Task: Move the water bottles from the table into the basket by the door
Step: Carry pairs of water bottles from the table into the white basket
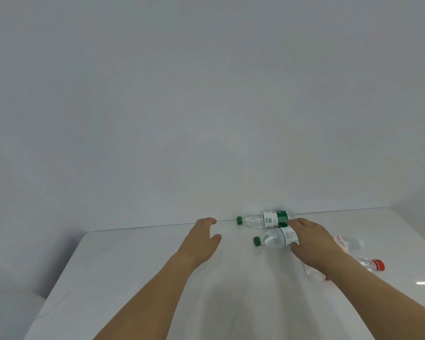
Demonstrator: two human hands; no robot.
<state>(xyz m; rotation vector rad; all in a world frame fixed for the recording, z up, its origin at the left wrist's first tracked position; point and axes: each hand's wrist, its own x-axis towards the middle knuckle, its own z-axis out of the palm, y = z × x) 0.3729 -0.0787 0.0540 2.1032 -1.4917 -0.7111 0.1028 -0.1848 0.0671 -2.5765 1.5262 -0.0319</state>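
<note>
I can read no word or number anywhere here. The far green-capped bottle (265, 219), lying against the wall, has a white and green label with a barcode patch on it, but its print is too small to make out. The nearer green-capped bottle (276, 237) shows a white label with fine dark print, also unreadable. On my right, the red-capped bottle (349, 244) carries a label with blurred red marks.

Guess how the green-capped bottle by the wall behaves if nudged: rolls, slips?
The far green-capped bottle lies on its side on the smooth white table, so it probably rolls easily. It looks mostly empty, so likely light. Thin clear plastic may dent under a firm grip.
</note>
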